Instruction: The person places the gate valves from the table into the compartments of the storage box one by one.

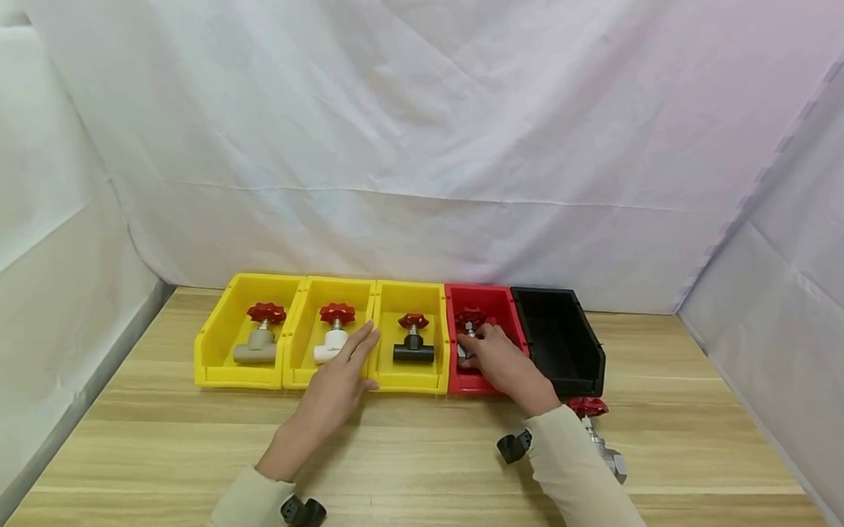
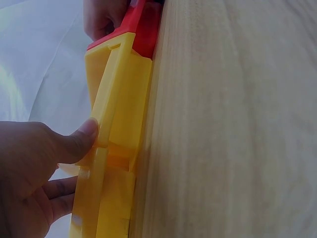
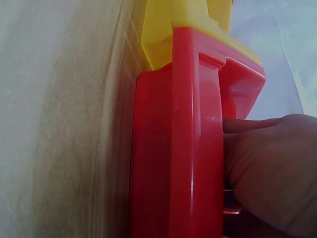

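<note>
My right hand point(image 1: 500, 363) reaches into the red bin point(image 1: 483, 384). Its fingers and thumb grip the silver body of a metal valve point(image 1: 471, 317) with a red handwheel; the bin's front wall hides the grasp in the right wrist view. My left hand point(image 1: 339, 386) lies over the wall between the second and third yellow bins, fingers extended, thumb point(image 2: 81, 141) against the front rim. Beside that hand is a white valve point(image 1: 334, 337) with a red handwheel in the second yellow bin point(image 1: 304, 378). A black valve point(image 1: 414, 343) stands in the third yellow bin point(image 1: 406, 379).
A grey valve point(image 1: 259, 339) stands in the leftmost yellow bin point(image 1: 240, 377). The black bin point(image 1: 556, 340) ends the row at the right. Another metal valve point(image 1: 601, 444) lies on the wooden table point(image 1: 413, 467), partly behind my right sleeve. White cloth point(image 1: 427, 138) hangs behind the row.
</note>
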Motion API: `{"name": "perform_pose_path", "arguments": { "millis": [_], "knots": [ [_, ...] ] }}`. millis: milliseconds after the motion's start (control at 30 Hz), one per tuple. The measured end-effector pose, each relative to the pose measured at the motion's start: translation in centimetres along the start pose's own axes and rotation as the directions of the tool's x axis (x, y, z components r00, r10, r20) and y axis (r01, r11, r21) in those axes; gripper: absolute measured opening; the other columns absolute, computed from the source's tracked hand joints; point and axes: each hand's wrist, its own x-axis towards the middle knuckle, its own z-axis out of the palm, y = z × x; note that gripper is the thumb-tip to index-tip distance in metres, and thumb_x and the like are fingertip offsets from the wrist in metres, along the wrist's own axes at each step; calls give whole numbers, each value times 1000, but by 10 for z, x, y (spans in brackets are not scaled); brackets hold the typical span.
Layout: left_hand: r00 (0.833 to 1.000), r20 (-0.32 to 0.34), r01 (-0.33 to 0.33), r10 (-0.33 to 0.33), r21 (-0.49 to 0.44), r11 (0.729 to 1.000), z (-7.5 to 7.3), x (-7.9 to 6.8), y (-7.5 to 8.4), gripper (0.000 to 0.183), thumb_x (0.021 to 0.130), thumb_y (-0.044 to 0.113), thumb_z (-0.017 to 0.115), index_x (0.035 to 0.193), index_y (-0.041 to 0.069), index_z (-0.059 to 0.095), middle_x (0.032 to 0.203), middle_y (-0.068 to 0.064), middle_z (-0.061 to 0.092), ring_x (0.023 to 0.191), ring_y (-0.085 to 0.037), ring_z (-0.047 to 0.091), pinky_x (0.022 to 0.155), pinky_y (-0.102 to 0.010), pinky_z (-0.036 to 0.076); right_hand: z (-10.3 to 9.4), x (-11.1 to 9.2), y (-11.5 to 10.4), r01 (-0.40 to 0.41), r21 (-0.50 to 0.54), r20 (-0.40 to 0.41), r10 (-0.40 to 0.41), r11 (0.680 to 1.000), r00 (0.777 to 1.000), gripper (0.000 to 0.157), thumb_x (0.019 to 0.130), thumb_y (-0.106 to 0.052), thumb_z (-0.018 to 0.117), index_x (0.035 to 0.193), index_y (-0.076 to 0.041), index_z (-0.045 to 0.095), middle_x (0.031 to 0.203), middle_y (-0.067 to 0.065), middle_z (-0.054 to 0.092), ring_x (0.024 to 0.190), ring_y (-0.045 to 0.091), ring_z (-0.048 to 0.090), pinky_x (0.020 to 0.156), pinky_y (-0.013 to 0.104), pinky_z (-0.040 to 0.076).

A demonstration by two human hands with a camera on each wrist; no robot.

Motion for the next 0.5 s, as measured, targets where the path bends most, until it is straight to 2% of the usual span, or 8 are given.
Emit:
{"name": "perform_pose_path", "arguments": {
  "millis": [133, 300, 500],
  "knots": [
    [1000, 0, 1, -1, -2, 1000, -1, 0, 0, 75, 78, 11, 78, 143, 3, 41, 149, -13, 35, 48, -5, 31, 45, -16, 36, 1, -2, -2, -3, -4, -19, 3, 1000, 1000, 42, 91, -24, 65, 133, -17, 58, 112, 14, 53, 97, 24, 47, 85, 37, 49],
    [1000, 4, 8, -8, -6, 1000, -1, 0, 1, 74, 78, 11, 78, 143, 4, 41, 150, -13, 35, 48, -5, 30, 45, -17, 36, 2, -4, -5, -9, -33, -43, 7, 999, 999, 40, 91, -29, 64, 130, -18, 60, 111, 13, 54, 95, 24, 47, 82, 37, 51],
    [1000, 4, 4, -4, -2, 1000, -1, 0, 0, 74, 79, 11, 78, 143, 3, 41, 149, -13, 35, 48, -6, 31, 45, -16, 35, -4, -12, -10, 1, -67, -81, -7, 998, 997, 36, 92, -30, 64, 126, -20, 61, 108, 12, 54, 91, 24, 49, 79, 38, 52]
  ]
}}
